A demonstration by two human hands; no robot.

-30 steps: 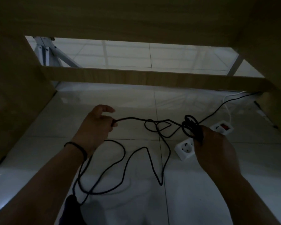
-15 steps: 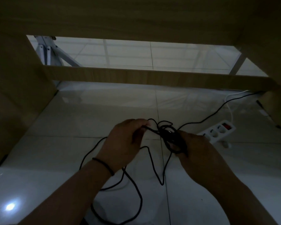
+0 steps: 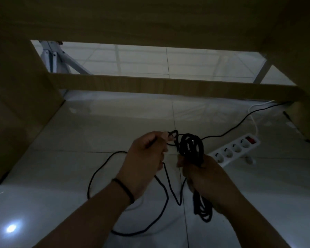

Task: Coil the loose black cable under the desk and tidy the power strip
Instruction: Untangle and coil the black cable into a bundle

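Two hands on black cable (image 3: 104, 163), right hand (image 3: 200, 173) gripping coil, left hand (image 3: 147, 158) pinching strand

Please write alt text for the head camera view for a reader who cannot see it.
Under a wooden desk, the right hand holds a bundle of coiled black cable while the left hand pinches a loose strand. More cable trails over the tiled floor beside a white power strip.

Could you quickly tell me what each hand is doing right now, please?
Left hand: closed, pinching the black cable.
Right hand: closed, gripping the coiled loops.
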